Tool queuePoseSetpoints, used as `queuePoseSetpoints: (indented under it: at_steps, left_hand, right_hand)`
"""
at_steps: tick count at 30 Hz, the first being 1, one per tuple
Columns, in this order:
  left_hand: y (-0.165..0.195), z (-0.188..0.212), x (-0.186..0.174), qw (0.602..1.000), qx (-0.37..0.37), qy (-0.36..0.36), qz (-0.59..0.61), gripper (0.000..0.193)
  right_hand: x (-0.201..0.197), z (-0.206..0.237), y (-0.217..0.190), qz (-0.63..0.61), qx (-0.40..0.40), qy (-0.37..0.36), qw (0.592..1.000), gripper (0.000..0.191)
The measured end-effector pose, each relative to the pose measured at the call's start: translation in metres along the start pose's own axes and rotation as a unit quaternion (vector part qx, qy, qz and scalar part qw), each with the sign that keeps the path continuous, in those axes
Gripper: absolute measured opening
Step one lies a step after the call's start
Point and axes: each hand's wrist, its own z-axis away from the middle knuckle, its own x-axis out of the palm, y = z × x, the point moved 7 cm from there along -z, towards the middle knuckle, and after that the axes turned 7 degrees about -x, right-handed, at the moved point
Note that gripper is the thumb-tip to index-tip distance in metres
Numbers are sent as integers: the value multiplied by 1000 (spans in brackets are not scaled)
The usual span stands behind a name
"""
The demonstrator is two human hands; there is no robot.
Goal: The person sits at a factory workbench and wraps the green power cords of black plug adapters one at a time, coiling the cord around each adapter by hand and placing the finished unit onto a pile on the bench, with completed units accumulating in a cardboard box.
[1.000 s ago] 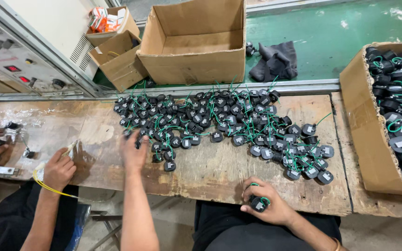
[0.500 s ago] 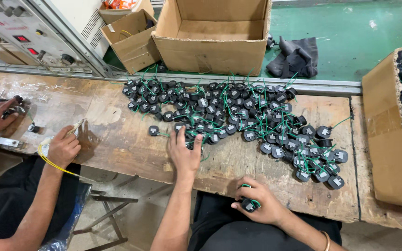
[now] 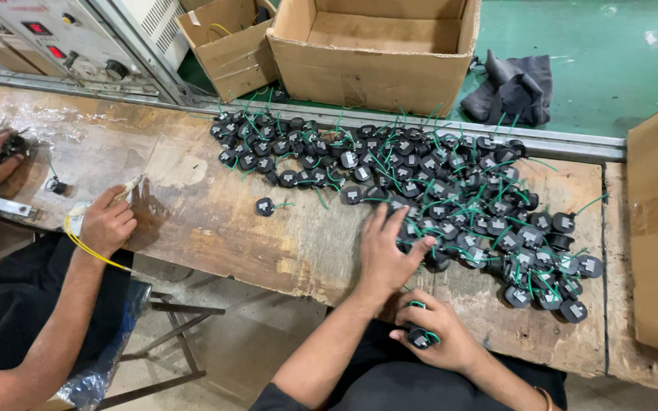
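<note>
While only the head view shows this moment, it covers everything: the left hand [image 3: 386, 255] lies palm-down on the wooden bench [image 3: 215, 228], fingers spread and released, fingertips touching the near edge of the pile of black round parts [image 3: 436, 190] with green wires. The pile lies ahead and to the right of that hand, its long axis running diagonally from upper left to lower right across the bench. The right hand [image 3: 439, 331] sits lower, just off the bench's front edge, fingers curled and grasping one black part [image 3: 420, 337] with a green wire looping out of it. The left hand is clearly nearer the pile; the right is apart from it. Parts look like small dark discs, some with a pale patch on top, wires tangled among them. One stray part [image 3: 265, 206] lies alone, left of the pile. At far left a co-worker's hands [image 3: 104, 224] work separately, one holding a tool with a yellow cable [image 3: 89, 247]. Cardboard boxes [image 3: 375, 46] stand behind the bench; a dark cloth [image 3: 513, 85] lies on the green floor.
</note>
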Motion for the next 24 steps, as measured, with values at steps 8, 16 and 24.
queuePoseSetpoints:
  at_steps: [8,16,24]
  left_hand:
    - [31,-4,6,996,50,-49,53,79]
    - [-16,-51,-114,989,135,55,-4,62]
    - [-183,-219,-239,972,7,115,-207,56]
  right_hand:
    - [-2,5,4,12,-6,3,1000,27]
    - [-3,6,-3,-7,-19,-15,1000,26]
    - [-1,1,-6,19,-4,-18,1000,28]
